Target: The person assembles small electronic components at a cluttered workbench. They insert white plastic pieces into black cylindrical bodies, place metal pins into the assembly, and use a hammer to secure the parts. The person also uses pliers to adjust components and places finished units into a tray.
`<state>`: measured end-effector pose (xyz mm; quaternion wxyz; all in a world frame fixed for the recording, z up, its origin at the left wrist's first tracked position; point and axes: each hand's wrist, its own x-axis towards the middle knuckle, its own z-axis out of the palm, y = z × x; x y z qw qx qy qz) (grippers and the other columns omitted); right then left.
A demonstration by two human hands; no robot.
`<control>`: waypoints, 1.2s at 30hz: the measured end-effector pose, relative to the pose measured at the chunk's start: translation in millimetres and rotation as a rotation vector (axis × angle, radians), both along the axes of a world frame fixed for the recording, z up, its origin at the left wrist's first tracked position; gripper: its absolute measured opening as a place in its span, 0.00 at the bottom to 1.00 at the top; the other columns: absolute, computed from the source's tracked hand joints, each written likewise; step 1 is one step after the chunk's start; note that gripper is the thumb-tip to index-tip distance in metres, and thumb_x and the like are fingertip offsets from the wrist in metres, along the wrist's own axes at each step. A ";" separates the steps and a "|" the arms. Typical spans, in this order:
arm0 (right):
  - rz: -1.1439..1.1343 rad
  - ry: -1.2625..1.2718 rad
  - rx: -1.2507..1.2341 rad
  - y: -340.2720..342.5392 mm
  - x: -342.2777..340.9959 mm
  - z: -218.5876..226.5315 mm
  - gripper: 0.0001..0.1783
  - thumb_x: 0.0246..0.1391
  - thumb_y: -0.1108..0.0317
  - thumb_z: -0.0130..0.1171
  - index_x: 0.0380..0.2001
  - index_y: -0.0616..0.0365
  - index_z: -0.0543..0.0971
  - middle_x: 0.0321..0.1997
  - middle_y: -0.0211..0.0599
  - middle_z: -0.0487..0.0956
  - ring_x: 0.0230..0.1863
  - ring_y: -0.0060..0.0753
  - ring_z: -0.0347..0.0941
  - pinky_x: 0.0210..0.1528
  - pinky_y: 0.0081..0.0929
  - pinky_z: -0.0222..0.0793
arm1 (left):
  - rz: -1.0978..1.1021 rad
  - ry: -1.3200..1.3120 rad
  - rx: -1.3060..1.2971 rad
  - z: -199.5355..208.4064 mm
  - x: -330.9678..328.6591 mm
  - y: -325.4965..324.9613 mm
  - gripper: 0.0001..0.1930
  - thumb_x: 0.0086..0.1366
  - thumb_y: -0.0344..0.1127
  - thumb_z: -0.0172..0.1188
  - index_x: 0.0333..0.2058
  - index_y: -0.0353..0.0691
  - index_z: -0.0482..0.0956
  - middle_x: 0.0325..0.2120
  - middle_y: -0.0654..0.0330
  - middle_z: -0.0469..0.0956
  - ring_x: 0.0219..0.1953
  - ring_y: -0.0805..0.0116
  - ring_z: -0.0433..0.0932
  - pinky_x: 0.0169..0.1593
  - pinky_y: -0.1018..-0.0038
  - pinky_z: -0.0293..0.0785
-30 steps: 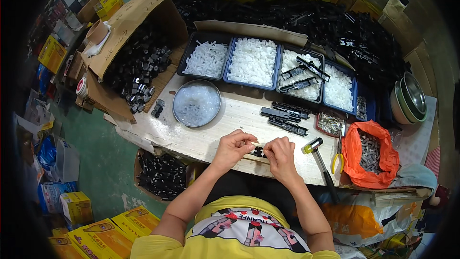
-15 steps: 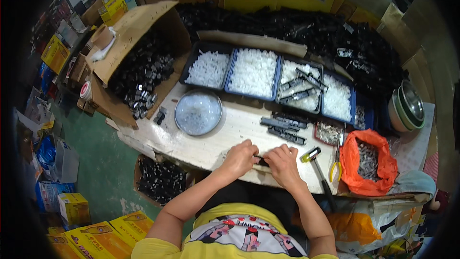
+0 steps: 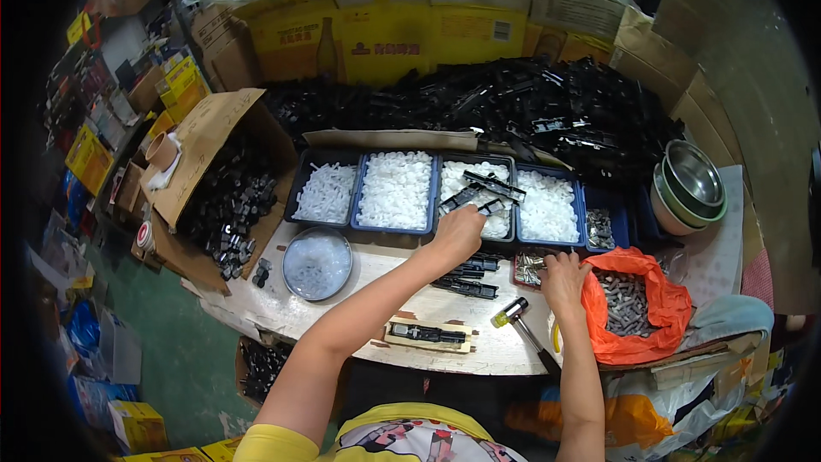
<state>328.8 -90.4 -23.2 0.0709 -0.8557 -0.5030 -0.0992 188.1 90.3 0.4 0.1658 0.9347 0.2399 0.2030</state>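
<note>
Past the hammer (image 3: 529, 334), pins (image 3: 528, 269) sit by right hand (image 3: 564, 281), bits (image 3: 499, 225) by left hand (image 3: 459, 234), maybe for easy reach; can't tell grips.

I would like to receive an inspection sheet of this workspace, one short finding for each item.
Surface: white wooden bench, worn in spots.
Job's things: long black plastic part lying on a pale rectangular block; small silvery metal pins in a red tray.
Clutter: dark-handled hammer with yellow-tipped head; bright orange plastic bag holding grey pieces.
Hands: left hand at black plastic pieces lying on small white parts; right hand at the red tray; grips unclear.
Cables: nothing seen.
Surroundings: heaped black plastic parts behind; open brown cardboard box at left; green floor.
</note>
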 end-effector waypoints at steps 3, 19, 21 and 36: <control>-0.009 0.034 -0.052 3.4 3.0 -10.4 0.07 0.40 0.68 0.55 0.27 0.55 0.76 0.33 0.36 0.74 0.42 0.40 0.65 0.44 0.47 0.53 | 0.004 0.083 0.088 -0.4 18.1 5.1 0.05 0.46 0.22 0.52 0.24 0.33 0.75 0.26 0.49 0.72 0.29 0.48 0.74 0.31 0.59 0.71; 0.090 0.336 0.276 -6.4 10.1 -5.5 0.05 0.43 0.71 0.55 0.26 0.54 0.77 0.28 0.35 0.76 0.35 0.33 0.68 0.41 0.36 0.55 | -0.045 -0.227 -0.496 1.8 12.1 27.2 0.03 0.48 0.23 0.58 0.25 0.32 0.76 0.22 0.54 0.75 0.24 0.62 0.76 0.29 0.71 0.74; 0.079 0.581 0.420 -9.2 8.5 -2.0 0.04 0.45 0.72 0.55 0.27 0.56 0.77 0.27 0.33 0.75 0.32 0.28 0.68 0.39 0.29 0.58 | -0.102 -0.438 -0.979 17.2 0.8 19.9 0.03 0.51 0.22 0.58 0.27 0.32 0.77 0.22 0.59 0.74 0.22 0.74 0.75 0.26 0.80 0.74; 0.562 1.146 0.421 -0.1 -134.3 47.0 0.04 0.50 0.73 0.53 0.27 0.63 0.72 0.27 0.30 0.70 0.29 0.21 0.63 0.33 0.18 0.59 | -0.180 -0.693 -1.619 -3.5 -156.4 -97.2 0.11 0.57 0.26 0.56 0.39 0.31 0.73 0.22 0.60 0.74 0.23 0.74 0.74 0.25 0.79 0.74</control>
